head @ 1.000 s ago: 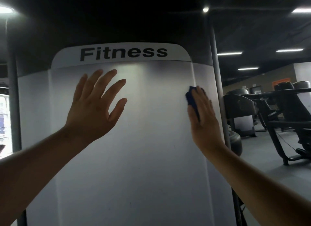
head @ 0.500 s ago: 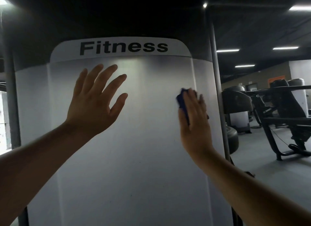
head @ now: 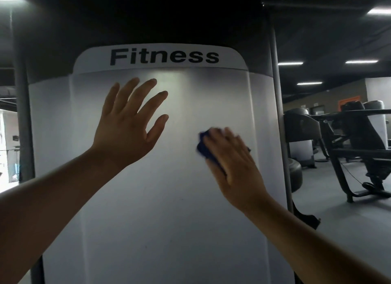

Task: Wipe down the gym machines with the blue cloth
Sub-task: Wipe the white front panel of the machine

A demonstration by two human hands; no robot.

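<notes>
Leftward and down it goes: since a second ago our right hand (head: 232, 163) has swept the blue cloth (head: 204, 149) away from the right edge of the machine's white shroud (head: 169, 220) and in toward its middle, while our left hand (head: 127, 131) has barely shifted. Reading from the left now, we pass a grey post (head: 24, 114) beside the shroud, then the left hand, fingers straight and fanned apart, holding nothing; whether the palm actually touches the surface we cannot tell. Above it runs the Fitness label (head: 164, 56). Next comes the cloth, on the shroud's right-centre, pinned flat under the right hand's straight fingers, which press it and do not curl round it. It reads as light, soft and limp, we'd say, so it should glide easily yet bunch or slide out from under a flat palm; pressing over its middle, with the thumb catching an edge, looks the safest hold. It shows as a small dark-blue folded wad, mostly hidden, its left edge peeking out past the fingers, all motion-blurred. Further right stands a second grey post (head: 277, 93), then dark machines (head: 359, 140) well apart across the floor, as yet unwiped as far as we can judge
</notes>
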